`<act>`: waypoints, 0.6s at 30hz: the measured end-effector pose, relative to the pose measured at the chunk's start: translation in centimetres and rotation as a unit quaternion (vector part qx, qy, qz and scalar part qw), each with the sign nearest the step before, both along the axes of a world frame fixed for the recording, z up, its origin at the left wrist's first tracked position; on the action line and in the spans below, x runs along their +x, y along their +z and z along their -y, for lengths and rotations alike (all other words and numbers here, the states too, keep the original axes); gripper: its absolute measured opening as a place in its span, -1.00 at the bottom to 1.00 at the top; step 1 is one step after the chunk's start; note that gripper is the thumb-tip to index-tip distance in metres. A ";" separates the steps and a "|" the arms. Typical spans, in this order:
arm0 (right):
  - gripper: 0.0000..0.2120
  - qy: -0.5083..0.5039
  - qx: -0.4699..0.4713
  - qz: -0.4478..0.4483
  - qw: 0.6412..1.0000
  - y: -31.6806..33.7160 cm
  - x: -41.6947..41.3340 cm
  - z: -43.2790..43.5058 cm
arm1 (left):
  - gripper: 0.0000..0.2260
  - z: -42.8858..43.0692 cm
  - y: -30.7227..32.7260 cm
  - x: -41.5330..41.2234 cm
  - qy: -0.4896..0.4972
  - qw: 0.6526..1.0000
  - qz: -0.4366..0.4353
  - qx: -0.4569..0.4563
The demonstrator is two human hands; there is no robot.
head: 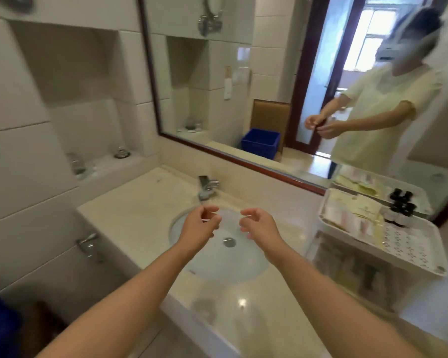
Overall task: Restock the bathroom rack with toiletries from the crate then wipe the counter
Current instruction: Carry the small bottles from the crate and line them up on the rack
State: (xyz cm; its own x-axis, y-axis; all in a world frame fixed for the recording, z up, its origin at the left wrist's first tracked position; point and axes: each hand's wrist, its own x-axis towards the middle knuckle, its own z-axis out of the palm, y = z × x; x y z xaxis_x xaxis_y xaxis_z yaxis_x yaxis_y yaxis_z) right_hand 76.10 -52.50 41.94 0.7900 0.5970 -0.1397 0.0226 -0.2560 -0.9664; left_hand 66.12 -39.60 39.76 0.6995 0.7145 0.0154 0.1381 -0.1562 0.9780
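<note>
- Both arms reach out over the sink (192, 264), bare forearms side by side, hands apart.
- Left hand (198, 224) hangs above the basin just under the faucet (207, 188), fingers (212, 209) loosely curled, nothing in them.
- Right hand (260, 224) mirrors it, fingers (246, 213) half curled and released, nothing in them either.
- The drain (229, 242) shows between the two wrists, down in the bowl.
- To the right sits the white rack (422, 264) on the surface (130, 215), its top tray touching the mirror (243, 86) frame.
- Top tray holds pale sachets (347, 215) laid flat at the left and dark bottles (398, 210) standing upright at the back corner; the near right part of the tray is bare.
- A lower tier shows more items, too blurred to name.
- The blue crate (260, 142) appears only in the mirror, on the floor behind the person, beside the doorway.
- A blurred blue shape sits at the lower left edge; cannot tell what it is.
- Wall niche (109, 158) at left holds small glassy objects, blurred.
</note>
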 end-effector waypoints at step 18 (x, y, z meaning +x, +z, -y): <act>-0.70 0.308 -0.053 0.066 0.948 -4.6 -29.1 -19.1 | -0.81 -9.5 -3.1 -36.3 0.289 0.954 -0.051 -0.065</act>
